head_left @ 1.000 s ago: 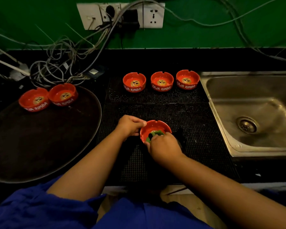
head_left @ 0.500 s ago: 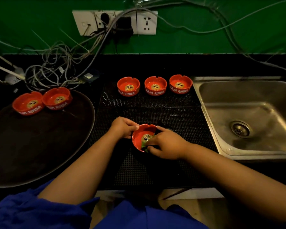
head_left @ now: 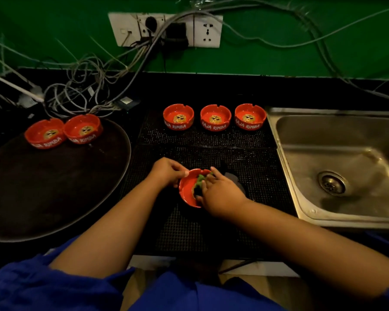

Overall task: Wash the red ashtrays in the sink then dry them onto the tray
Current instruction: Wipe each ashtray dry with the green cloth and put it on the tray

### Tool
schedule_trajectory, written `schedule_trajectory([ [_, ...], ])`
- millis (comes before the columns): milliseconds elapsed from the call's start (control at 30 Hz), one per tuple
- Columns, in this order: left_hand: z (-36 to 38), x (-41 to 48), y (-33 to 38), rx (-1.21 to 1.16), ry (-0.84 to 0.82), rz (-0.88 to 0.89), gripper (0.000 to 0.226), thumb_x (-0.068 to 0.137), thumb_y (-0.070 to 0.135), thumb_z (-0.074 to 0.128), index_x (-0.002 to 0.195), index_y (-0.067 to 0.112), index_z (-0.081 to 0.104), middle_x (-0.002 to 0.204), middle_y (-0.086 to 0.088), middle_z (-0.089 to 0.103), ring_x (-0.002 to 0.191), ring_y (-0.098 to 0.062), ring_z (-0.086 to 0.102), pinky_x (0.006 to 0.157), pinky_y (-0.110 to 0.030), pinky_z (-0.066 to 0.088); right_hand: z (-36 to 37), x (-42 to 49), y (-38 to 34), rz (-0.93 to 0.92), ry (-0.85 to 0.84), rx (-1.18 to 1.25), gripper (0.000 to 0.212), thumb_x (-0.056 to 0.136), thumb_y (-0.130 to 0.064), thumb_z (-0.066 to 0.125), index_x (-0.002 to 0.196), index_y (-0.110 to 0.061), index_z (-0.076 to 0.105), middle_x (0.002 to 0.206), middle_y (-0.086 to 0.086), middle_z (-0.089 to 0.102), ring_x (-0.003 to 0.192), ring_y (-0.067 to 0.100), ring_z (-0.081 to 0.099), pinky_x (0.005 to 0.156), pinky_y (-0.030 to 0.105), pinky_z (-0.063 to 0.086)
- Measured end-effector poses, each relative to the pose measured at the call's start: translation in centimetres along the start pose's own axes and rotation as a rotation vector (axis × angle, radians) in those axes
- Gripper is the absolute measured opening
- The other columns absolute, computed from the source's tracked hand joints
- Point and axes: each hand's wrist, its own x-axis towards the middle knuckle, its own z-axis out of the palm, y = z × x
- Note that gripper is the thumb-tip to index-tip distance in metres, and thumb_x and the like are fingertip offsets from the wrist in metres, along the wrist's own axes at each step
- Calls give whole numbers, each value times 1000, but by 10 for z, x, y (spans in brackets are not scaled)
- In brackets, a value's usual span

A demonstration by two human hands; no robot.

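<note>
The fingers of the left hand are curling round the left rim of a red ashtray, gripping it just above a black mat. The fingers of the right hand are bending over a green pad and pressing it into the ashtray's bowl, with the thumb lying low against the near rim. Whether the ashtray's base is touching the mat cannot be told.

Just right of the right fingertips, a dark cloth is lying on the mat. Beyond both sets of fingertips, three ashtrays are standing upright in a row at the mat's far edge, side by side but not touching. Well to the left of the left fingers, a round dark tray is carrying two ashtrays at its far rim, pressed up against each other. Well to the right of the right fingers, a steel sink is sitting with its drain showing. Far beyond the fingertips, tangled cables are hanging from wall sockets.
</note>
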Motion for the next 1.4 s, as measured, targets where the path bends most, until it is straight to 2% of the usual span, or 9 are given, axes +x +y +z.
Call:
schedule_trajectory([
  [200,8,-4,-6,44,122,72,17,84,11,68,99,5,71,82,-9,67,57,-8,54,44,-8,45,-13,-17,-12,-47,436,282,25,97,-24,51,101,-8,70,90,13,71,92,28,65,109,44,34],
  [400,8,-2,-9,64,120,95,17,83,12,67,99,8,72,93,-14,71,59,-4,54,57,-15,45,8,-17,-12,-19,202,810,38,99,-39,38,123,-15,54,119,9,61,122,29,47,112,39,25],
  [600,5,-3,-5,80,104,79,17,83,13,68,98,9,72,87,-6,67,64,-5,56,58,-15,45,8,-24,23,-128,189,443,34,99,-39,36,106,-16,60,106,-3,63,111,11,52,117,38,-2],
  [700,7,-4,-7,70,113,74,16,83,14,68,98,10,72,89,-10,70,59,-7,56,56,-17,47,5,-19,33,-102,210,565,32,99,-37,39,101,-12,59,102,3,63,103,18,56,112,38,22],
  [833,7,-3,-8,71,115,64,17,83,16,69,98,10,72,84,-6,69,60,-7,57,54,-15,48,3,-26,52,300,540,865,34,97,-35,45,94,-5,60,89,12,62,83,29,58,66,35,40],
  [967,6,-3,-7,36,102,46,12,83,14,68,95,11,72,75,-1,65,57,-6,56,45,-10,46,2,-25,46,439,654,1084,40,94,-39,49,111,-6,62,105,10,65,96,25,60,76,32,45],
  [1067,6,-1,-11,-31,63,36,16,84,11,67,99,6,71,70,-3,63,57,-9,57,48,-14,50,1,-17,28,278,414,1267,56,95,-37,50,138,-3,40,142,13,43,134,24,36,100,16,25],
  [1233,4,1,-14,-147,-10,3,21,85,7,64,105,0,67,72,-8,61,62,-12,55,51,-16,53,22,-23,25,114,504,997,60,92,-34,57,145,-18,34,155,3,24,145,21,9,118,38,4],
  [1400,4,0,-12,-220,-50,-41,22,87,6,62,108,-1,65,75,-7,62,67,-14,58,53,-17,53,42,-21,23,31,325,505,78,83,-58,5,150,-18,15,158,-2,8,142,8,-5,112,27,-5],
])
